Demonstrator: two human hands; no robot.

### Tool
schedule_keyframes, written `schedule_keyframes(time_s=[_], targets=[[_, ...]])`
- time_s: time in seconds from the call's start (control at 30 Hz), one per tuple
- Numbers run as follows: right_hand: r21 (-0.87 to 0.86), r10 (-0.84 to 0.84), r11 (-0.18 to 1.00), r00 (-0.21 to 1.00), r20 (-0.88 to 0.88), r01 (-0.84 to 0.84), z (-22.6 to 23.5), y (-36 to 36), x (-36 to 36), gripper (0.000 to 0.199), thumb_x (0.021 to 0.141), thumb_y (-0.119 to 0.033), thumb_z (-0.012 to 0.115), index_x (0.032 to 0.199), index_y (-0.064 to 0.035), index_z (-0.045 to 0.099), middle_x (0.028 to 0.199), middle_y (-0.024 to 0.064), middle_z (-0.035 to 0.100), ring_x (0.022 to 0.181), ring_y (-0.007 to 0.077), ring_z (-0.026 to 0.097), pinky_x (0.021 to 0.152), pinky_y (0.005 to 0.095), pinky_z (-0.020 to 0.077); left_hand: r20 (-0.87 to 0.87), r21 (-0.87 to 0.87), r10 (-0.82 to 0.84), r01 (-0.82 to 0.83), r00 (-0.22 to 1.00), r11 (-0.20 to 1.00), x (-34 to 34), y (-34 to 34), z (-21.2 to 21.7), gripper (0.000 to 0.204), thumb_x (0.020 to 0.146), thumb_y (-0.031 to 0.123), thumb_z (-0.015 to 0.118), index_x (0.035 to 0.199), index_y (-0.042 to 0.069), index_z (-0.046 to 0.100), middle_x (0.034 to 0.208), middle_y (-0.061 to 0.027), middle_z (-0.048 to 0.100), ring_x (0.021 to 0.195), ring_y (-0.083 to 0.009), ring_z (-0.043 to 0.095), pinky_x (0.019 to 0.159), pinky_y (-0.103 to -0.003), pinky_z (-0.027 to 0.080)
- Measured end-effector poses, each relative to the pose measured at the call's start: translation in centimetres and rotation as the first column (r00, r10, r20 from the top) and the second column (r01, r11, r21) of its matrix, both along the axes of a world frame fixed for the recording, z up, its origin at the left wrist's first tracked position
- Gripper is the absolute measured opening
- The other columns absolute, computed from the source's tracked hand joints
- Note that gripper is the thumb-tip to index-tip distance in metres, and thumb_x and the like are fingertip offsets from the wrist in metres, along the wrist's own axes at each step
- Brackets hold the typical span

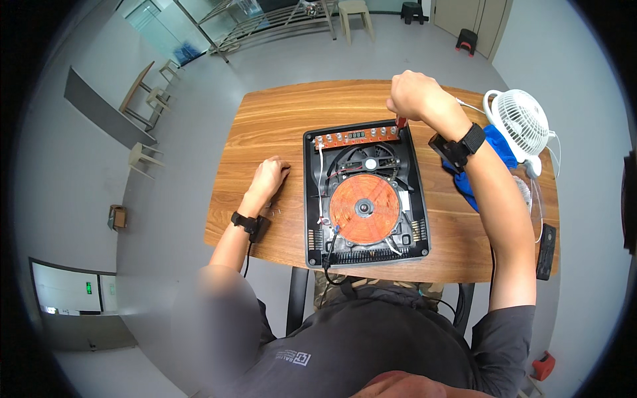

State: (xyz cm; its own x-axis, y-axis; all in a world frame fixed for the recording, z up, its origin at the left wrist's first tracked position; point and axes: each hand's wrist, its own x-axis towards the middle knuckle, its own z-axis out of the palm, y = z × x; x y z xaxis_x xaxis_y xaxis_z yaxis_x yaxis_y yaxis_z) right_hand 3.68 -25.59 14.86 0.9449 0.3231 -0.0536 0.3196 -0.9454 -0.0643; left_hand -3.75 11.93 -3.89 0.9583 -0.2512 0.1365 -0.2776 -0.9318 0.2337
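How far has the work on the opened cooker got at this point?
Done: the induction cooker lies open, top cover off, copper coil and fan exposed. In hand: the right hand holds a red-handled tool at the control board corner. The left hand rests on the table. Left: board and coil remain mounted.

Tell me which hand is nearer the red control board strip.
Right. The right hand holds a red-handled tool at the control board strip's far end; the left hand rests on the table, apart.
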Motion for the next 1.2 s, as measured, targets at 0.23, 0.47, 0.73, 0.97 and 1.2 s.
schedule_keyframes(time_s=[0.23,0.47,0.73,0.97,1.2], targets=[[-0.015,0.009,1.0,1.0,-0.016,-0.01,0.0,-0.3,0.0,0.027,0.093,-0.012,0.056,0.084,-0.0038,0.08,0.074,0.0088,0.077,0.08,0.0241,0.078,0.08,0.0377,0.0618,0.03,0.072,-0.022,0.019,0.999,0.997,0.3,-0.3,-0.4,0.012,0.091,0.01,0.067,0.096,0.001,0.073,0.1,-0.0184,0.07,0.093,-0.0403,0.068,0.083,-0.048,0.057],[-0.023,0.032,0.999,0.999,-0.016,-0.032,-0.1,0.1,-0.6,0.019,0.09,-0.012,0.063,0.094,-0.005,0.08,0.088,0.0135,0.078,0.091,0.0281,0.077,0.082,0.039,0.0617,0.017,0.077,0.056,-0.057,0.998,0.995,0.5,-0.5,0.0,0.016,0.087,0.015,0.066,0.091,0.0,0.067,0.094,-0.0219,0.071,0.089,-0.042,0.069,0.081,-0.05,0.057],[-0.043,0.134,0.99,0.987,0.084,-0.131,-0.7,-0.3,-1.9,0.018,0.085,-0.016,0.07,0.093,-0.0033,0.079,0.095,0.018,0.077,0.092,0.0323,0.076,0.08,0.0411,0.0613,0.005,-0.072,0.107,-0.107,0.994,0.992,-0.3,-2.4,5.4,0.019,0.085,0.018,0.068,0.086,-0.001,0.065,0.08,-0.0224,0.07,0.078,-0.04,0.07,0.074,-0.045,0.056],[0.121,0.146,0.98,0.982,0.117,-0.16,1.6,-2.2,-2.3,0.028,0.086,-0.029,0.073,0.084,-0.0013,0.079,0.076,0.0204,0.073,0.078,0.0375,0.074,0.073,0.0438,0.0608,0.037,-0.155,-0.117,0.121,0.992,0.981,-1.6,-7.7,8.8,0.013,0.086,0.01,0.069,0.086,-0.003,0.069,0.077,-0.0194,0.07,0.069,-0.032,0.071,0.068,-0.038,0.056],[0.313,0.326,0.867,0.916,0.232,-0.388,3.3,-0.6,-6.0,0.039,0.09,-0.036,0.071,0.09,0.0023,0.078,0.075,0.0251,0.071,0.078,0.04,0.073,0.076,0.0449,0.0596,-0.035,-0.25,-0.197,0.182,0.98,0.951,-2.4,-11.3,8.5,0.015,0.089,0.013,0.076,0.093,0.0,0.069,0.076,-0.0112,0.071,0.069,-0.023,0.07,0.069,-0.035,0.057]])
